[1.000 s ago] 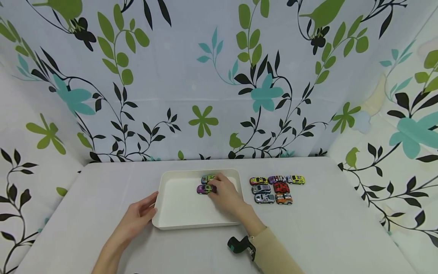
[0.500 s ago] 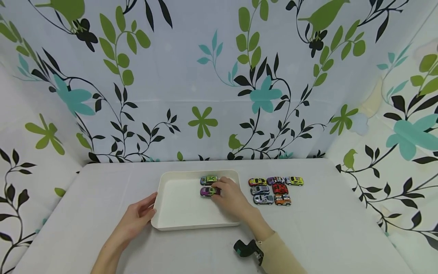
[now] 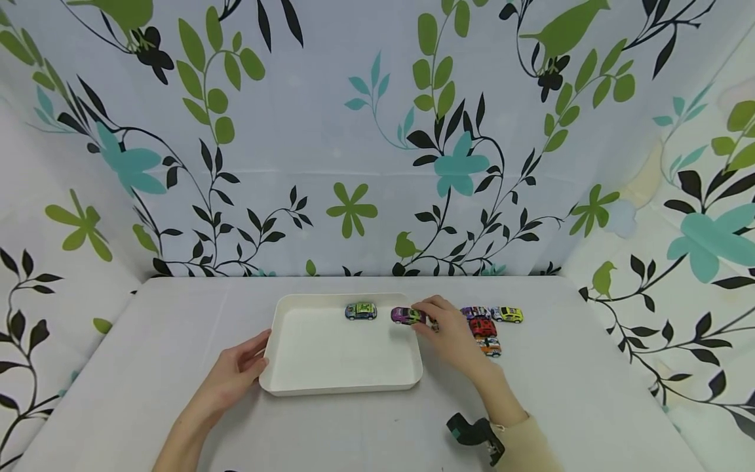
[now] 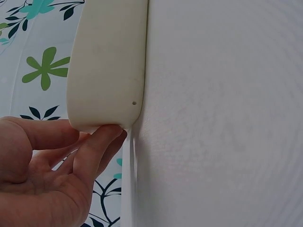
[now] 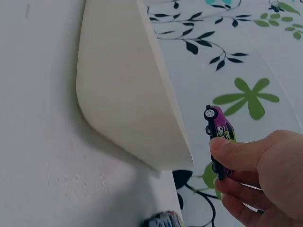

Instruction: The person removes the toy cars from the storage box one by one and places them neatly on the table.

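In the head view my right hand [image 3: 449, 331] pinches a purple toy car [image 3: 407, 316] above the right end of the white tray [image 3: 342, 387]. The right wrist view shows this car [image 5: 220, 125] between thumb and fingers, clear of the tray's outer wall [image 5: 128, 94]. A green toy car [image 3: 360, 311] sits inside the tray, near its back edge. At the tray's left end, my left hand [image 3: 236, 373] holds the edge. From the left wrist, one digit touches the rim corner and others meet the wall [image 4: 106, 71] low down.
Right of the tray stand several toy cars, among them a yellow one [image 3: 508, 314], a red one [image 3: 482, 327] and an orange one [image 3: 489, 347]. My right hand hides some of this group. A black device [image 3: 474, 432] sits by the right wrist. Patterned cloth [image 3: 283, 157] rises behind the table.
My right hand has lifted the purple car away from beside the green one and carried it right, to the tray's right end. The left hand stays at the tray's left edge.
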`<state>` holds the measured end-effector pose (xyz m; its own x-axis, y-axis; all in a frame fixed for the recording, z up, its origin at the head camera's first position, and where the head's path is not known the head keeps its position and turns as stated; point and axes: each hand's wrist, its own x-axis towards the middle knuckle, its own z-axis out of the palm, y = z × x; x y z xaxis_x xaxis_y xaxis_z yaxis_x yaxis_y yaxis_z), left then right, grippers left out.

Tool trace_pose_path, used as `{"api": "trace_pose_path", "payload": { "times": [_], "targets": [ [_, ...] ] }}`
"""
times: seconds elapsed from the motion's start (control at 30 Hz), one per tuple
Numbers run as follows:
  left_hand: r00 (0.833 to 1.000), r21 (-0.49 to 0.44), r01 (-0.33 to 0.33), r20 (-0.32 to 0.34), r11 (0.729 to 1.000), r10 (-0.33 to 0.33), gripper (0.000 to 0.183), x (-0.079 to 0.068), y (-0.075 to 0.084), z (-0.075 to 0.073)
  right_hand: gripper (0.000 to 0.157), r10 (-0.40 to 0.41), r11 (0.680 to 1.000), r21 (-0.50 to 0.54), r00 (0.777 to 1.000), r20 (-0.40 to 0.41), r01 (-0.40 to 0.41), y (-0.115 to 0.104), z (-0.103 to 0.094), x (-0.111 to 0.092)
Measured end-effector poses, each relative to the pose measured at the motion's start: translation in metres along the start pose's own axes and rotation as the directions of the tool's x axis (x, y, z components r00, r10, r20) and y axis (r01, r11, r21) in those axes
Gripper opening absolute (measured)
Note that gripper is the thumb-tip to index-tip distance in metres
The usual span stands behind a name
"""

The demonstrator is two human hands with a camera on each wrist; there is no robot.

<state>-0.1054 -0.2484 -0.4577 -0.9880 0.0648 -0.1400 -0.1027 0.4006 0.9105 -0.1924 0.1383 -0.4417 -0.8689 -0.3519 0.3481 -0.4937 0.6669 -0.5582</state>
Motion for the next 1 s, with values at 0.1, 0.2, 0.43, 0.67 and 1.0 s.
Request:
{"api": "trace_pose_path", "payload": {
  "times": [0.1,0.2,0.43,0.67,1.0],
  "targets": [
    [1.0,0.002,0.005,0.001,1.0,-0.005,0.058,0.0,0.0,-0.001,0.03,0.015,0.999,-0.041,1.0,-0.023,-0.016,0.017,-0.015,-0.008],
    [1.0,0.007,0.005,0.001,1.0,-0.005,0.058,0.001,0.0,-0.001,0.031,0.016,0.997,-0.076,0.999,-0.052,-0.02,0.036,-0.028,-0.017],
    [1.0,0.016,0.005,-0.007,1.0,-0.004,0.057,0.0,0.001,-0.002,0.032,0.069,0.989,-0.12,0.99,-0.12,-0.083,0.08,-0.06,-0.041],
    [1.0,0.006,0.008,-0.01,1.0,-0.007,0.057,-0.002,0.002,-0.002,0.033,0.07,0.979,-0.174,0.977,-0.2,-0.106,0.115,-0.078,-0.062],
    [1.0,-0.028,-0.004,-0.009,1.0,0.004,0.056,-0.002,0.0,0.0,0.03,0.17,0.959,-0.204,0.975,-0.145,-0.197,0.14,-0.083,-0.075]
  ]
}}
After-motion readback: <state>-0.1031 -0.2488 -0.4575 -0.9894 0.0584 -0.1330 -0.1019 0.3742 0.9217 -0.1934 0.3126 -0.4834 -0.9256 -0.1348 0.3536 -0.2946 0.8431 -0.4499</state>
